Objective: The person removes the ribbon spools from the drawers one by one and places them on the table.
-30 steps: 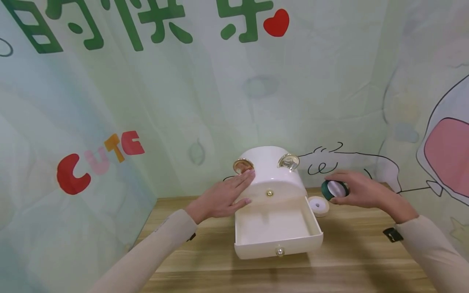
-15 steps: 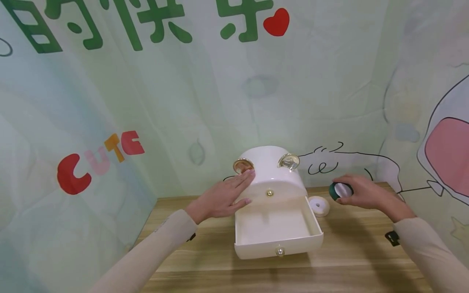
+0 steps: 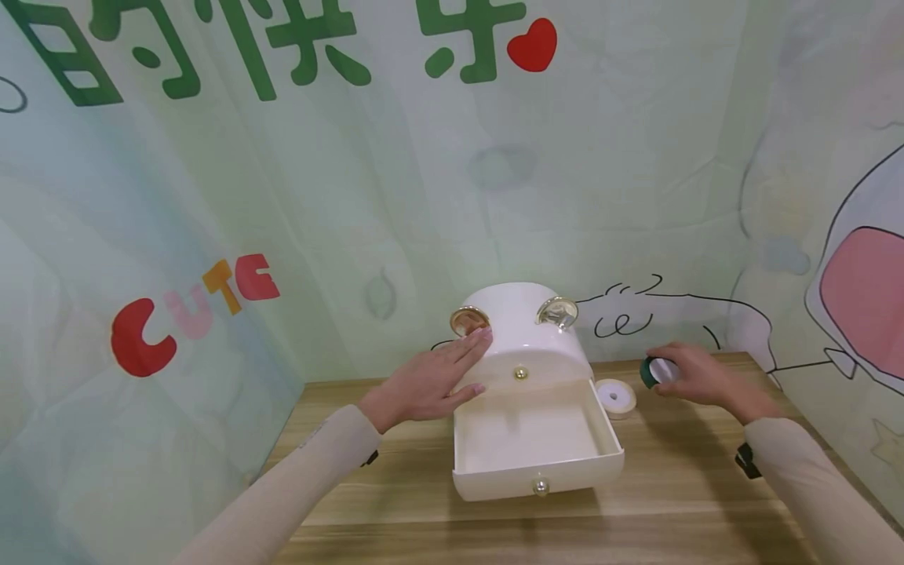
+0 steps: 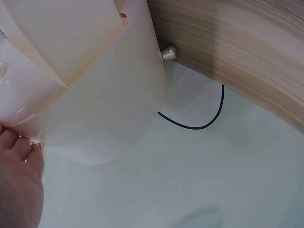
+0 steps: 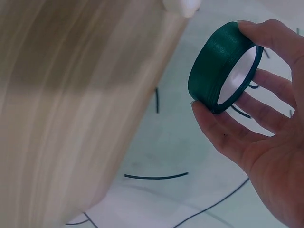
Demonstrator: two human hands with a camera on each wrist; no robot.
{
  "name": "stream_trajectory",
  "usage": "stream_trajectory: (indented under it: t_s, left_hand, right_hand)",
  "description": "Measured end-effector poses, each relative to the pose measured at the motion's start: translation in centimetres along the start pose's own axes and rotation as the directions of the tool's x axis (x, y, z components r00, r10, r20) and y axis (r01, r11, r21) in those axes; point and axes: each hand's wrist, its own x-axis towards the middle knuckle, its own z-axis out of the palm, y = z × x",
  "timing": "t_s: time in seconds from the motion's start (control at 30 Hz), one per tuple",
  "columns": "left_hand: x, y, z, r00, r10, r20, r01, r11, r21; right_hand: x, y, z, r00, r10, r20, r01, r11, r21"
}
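A roll of dark green ribbon (image 5: 213,66) is pinched between the thumb and fingers of my right hand (image 3: 699,375), to the right of the drawer box. The right wrist view shows its white inner core facing the palm. My left hand (image 3: 427,384) rests with extended fingers on the left side of a glossy white drawer box (image 3: 523,318), just below one of its two gold ear-shaped pieces (image 3: 469,320). The box's lower drawer (image 3: 523,480) is pulled out, its inside bare. Beside the drawer's right wall lies a cream ribbon roll (image 3: 615,398) with a white hub.
The box stands on a wood-grain table (image 3: 395,502). Behind it hangs a pale green printed curtain (image 3: 395,196), close to the table's back edge. A small gold knob (image 3: 541,486) sticks out from the drawer front.
My right hand has moved a little to the right with the green ribbon roll, away from the cream roll. The left hand and the box have stayed in place.
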Motion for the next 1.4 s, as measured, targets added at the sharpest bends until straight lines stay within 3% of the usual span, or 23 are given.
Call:
stream_trajectory:
  t_s: [0.53, 0.97, 1.4]
  left_hand:
    - [-0.1, 0.0, 0.0, 1.000, -0.011, 0.008, 0.011, 1.000, -0.021]
    - [-0.1, 0.0, 0.0, 1.000, 0.003, -0.001, -0.003, 1.000, -0.006]
    - [-0.1, -0.1, 0.1, 1.000, 0.006, -0.011, -0.006, 1.000, -0.001]
  right_hand:
    - [1.2, 1.9, 2.6, 0.987, 0.053, 0.151, -0.056, 0.998, 0.021]
    - [1.6, 2.2, 4.0, 0.991, -0.005, 0.137, 0.010, 0.999, -0.037]
    - [1.5, 1.8, 4.0, 0.980, 0.069, 0.188, -0.066, 0.998, -0.020]
